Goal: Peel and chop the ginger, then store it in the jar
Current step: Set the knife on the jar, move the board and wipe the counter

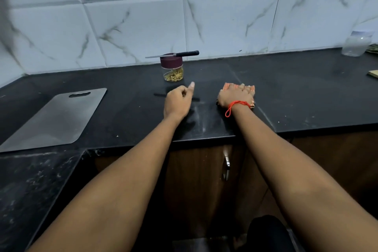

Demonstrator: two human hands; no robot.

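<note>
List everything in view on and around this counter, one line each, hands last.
jar: one, clear with dark red lid, back middle of the counter
ginger pieces: many, yellowish, inside the jar
knife: one, black handle, lying across the jar's lid
cutting board: one, grey metal, flat on the counter at left
cloth: one, orange patterned, under the right hand
plastic container: one, clear, far right by the wall
counter: one, black
wall tiles: several, white marbled, behind the counter
cabinet: one, brown wood, below the counter
left hand: one, fingers curled, in front of the jar
right hand: one, red thread at wrist, flat on the cloth
</note>
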